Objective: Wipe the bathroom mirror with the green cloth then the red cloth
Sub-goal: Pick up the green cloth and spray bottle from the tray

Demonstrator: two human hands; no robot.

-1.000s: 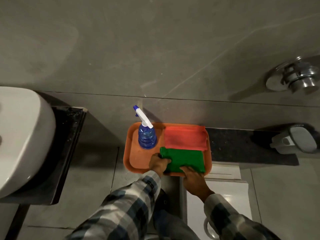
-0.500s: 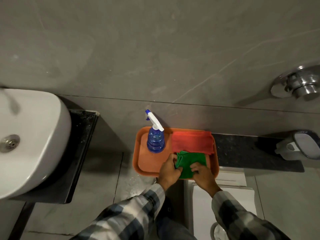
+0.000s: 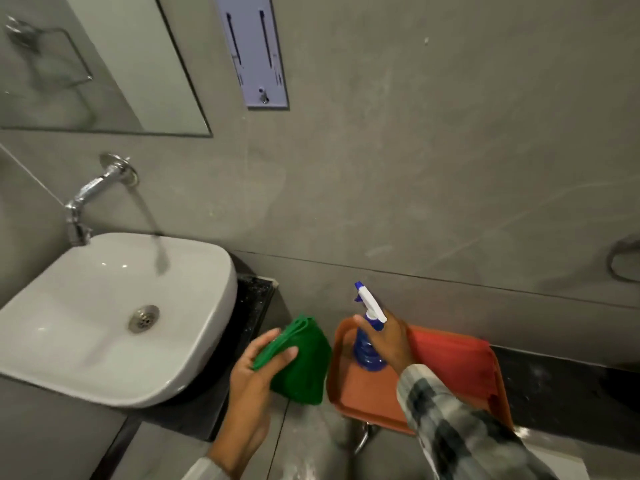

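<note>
Your left hand (image 3: pixel 256 367) grips the folded green cloth (image 3: pixel 304 362), lifted between sink (image 3: pixel 114 317) and orange tray (image 3: pixel 367 393). Your right hand (image 3: pixel 391 341) wraps the blue spray bottle (image 3: pixel 367 344) standing on the tray. The red cloth (image 3: pixel 453 362) lies on the tray; the mirror (image 3: pixel 104 64) hangs upper left.

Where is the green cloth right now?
In the head view the green cloth is off the tray, held in the left hand low in the middle, between the sink and the tray.
</note>
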